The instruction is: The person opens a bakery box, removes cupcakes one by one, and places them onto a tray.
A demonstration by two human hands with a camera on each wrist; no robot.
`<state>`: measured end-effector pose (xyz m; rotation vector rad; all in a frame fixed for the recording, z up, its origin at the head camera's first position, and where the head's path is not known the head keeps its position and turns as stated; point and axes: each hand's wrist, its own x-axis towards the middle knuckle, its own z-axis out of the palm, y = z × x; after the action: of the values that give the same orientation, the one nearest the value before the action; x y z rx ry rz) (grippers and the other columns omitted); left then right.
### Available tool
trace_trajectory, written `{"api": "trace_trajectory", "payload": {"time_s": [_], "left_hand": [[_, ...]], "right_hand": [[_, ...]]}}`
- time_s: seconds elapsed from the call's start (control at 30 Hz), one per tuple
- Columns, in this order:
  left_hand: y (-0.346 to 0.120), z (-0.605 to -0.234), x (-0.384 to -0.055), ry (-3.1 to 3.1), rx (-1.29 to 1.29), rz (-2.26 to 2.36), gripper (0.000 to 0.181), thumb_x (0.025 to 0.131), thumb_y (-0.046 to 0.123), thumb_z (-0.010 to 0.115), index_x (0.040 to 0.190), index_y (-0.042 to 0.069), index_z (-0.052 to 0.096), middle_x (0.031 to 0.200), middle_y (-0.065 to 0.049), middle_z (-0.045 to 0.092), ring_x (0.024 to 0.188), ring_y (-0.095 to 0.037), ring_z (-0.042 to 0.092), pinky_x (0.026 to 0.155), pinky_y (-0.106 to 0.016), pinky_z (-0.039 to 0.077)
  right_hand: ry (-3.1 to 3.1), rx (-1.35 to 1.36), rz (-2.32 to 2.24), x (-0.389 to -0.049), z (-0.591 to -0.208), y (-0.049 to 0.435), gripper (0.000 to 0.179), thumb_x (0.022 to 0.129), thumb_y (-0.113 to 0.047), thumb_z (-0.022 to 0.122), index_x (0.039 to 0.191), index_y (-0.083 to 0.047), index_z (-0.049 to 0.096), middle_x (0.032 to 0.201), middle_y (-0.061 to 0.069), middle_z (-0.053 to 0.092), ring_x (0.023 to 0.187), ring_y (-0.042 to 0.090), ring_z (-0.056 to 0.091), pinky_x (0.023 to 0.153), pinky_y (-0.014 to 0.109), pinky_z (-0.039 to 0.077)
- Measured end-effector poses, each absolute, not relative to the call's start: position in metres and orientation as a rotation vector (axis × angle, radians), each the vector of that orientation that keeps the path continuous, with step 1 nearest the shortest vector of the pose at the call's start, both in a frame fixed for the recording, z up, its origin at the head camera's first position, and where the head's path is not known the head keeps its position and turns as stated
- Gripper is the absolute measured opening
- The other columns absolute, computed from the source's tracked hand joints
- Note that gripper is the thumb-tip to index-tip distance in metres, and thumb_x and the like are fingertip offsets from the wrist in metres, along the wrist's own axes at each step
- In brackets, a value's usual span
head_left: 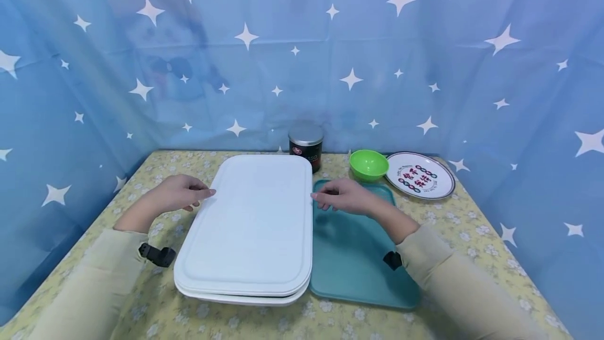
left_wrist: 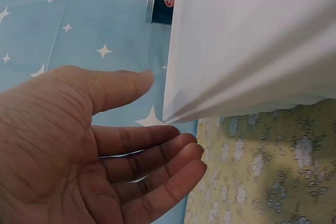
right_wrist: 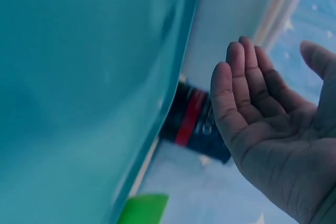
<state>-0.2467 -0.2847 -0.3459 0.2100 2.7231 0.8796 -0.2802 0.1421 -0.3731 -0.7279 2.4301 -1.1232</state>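
A white rectangular lid sits on a shallow white container, with a dark gap between them at the front right. Beside the lid's left edge is my left hand, thumb and fingers apart. The left wrist view shows this hand holding nothing near the white side wall. My right hand hovers by the lid's right edge, above a teal tray. In the right wrist view the hand's fingers are loosely extended, with nothing between them and the thumb. Whether either hand touches the lid is hard to tell.
A dark can with a silver lid stands behind the white container. Right of it are a green bowl and a white plate with red print, near the back edge. A floral cloth covers the table; a starry blue curtain surrounds it.
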Motion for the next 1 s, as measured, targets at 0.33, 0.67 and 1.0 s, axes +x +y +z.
{"api": "trace_trajectory", "payload": {"time_s": [0.33, 0.67, 1.0], "left_hand": [[-0.281, -0.348, -0.243, 2.629, 0.199, 0.963, 0.040, 0.098, 0.031, 0.067, 0.116, -0.005, 0.069, 0.092, -0.009, 0.071, 0.081, -0.021, 0.070, 0.073, -0.040, 0.061], [-0.278, -0.342, -0.238, 2.619, 0.173, 0.973, 0.032, 0.098, 0.025, 0.066, 0.109, -0.005, 0.070, 0.085, -0.010, 0.070, 0.075, -0.021, 0.070, 0.071, -0.042, 0.061], [-0.287, -0.333, -0.239, 2.690, 0.185, 0.948, 0.037, 0.099, 0.027, 0.065, 0.114, -0.006, 0.068, 0.089, -0.010, 0.070, 0.078, -0.020, 0.070, 0.069, -0.037, 0.061]], "right_hand": [[2.455, -0.680, -1.123, -0.270, -0.383, 0.127, 0.042, 0.096, -0.051, 0.063, 0.091, -0.010, 0.071, 0.085, 0.009, 0.069, 0.080, 0.035, 0.063, 0.071, 0.050, 0.054], [2.392, -0.619, -1.207, -0.267, -0.383, 0.124, 0.044, 0.096, -0.050, 0.065, 0.091, -0.006, 0.070, 0.087, 0.016, 0.067, 0.081, 0.039, 0.062, 0.074, 0.054, 0.054], [2.373, -0.621, -1.288, -0.264, -0.373, 0.116, 0.038, 0.097, -0.048, 0.063, 0.093, -0.011, 0.069, 0.089, 0.018, 0.066, 0.085, 0.047, 0.059, 0.076, 0.058, 0.052]]}}
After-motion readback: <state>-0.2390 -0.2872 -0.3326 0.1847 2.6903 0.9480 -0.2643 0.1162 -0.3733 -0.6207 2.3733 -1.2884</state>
